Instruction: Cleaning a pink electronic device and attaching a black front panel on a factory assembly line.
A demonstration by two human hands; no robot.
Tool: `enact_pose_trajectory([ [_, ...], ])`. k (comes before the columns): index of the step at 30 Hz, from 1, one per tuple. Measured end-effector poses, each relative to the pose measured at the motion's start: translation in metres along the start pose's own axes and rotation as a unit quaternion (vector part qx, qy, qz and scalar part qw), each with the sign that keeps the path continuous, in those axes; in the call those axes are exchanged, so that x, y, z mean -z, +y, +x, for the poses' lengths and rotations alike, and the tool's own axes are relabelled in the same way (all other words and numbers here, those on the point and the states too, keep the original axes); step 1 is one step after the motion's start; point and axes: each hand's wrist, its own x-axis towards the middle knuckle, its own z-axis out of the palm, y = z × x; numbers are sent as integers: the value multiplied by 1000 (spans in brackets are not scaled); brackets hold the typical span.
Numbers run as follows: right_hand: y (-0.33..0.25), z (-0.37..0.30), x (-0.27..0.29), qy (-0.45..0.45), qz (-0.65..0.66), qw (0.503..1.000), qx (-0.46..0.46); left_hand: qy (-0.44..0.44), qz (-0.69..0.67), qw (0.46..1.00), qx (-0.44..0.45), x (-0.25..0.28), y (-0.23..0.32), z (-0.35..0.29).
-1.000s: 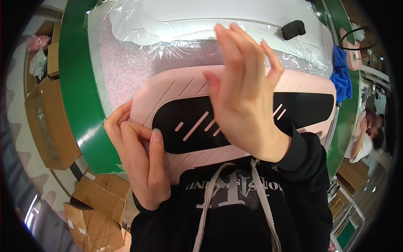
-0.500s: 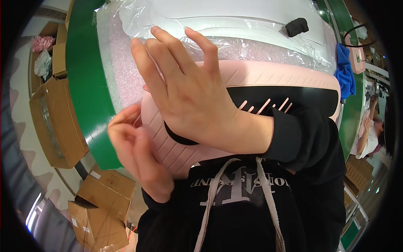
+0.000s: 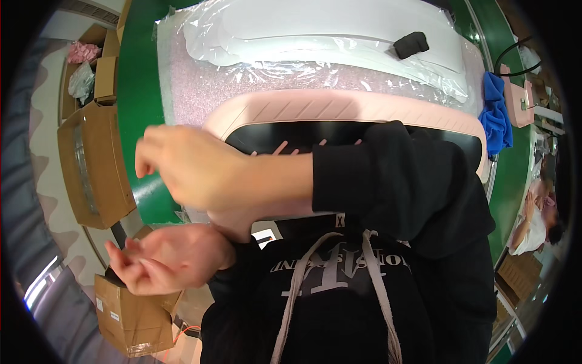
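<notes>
I see the long pink plastic-looking shell with a glossy black inset (image 3: 339,129) across the middle of the frame, black face up, long axis running left to right. I judge it stiff and fairly light, its smooth face slippery and scratchable; I'd grip the grooved pink rim (image 3: 412,108) at both ends. The left hand (image 3: 173,259), lower left, is loosely spread, apparently empty; the right hand (image 3: 194,167) is too blurred to tell.

Bright glare on clear plastic film (image 3: 303,74), motion blur on right hand (image 3: 197,167), dark fisheye edges
</notes>
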Motion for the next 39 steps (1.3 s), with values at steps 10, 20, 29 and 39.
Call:
enact_pose_trajectory([
  [10, -41, 58, 172, 203, 357, 910, 54, -790, -5, 606, -92, -62, 85, -48],
  [20, -53, -11, 39, -145, -252, 955, 65, -724, 193, 638, 179, -32, 41, -33],
  [29, -17, -79, 48, -105, -159, 954, 231, -581, 305, 730, -190, -24, -2, -67],
  [39, -7, -57, 161, -31, -80, 994, -63, -681, -150, 676, 239, -40, -23, -3],
])
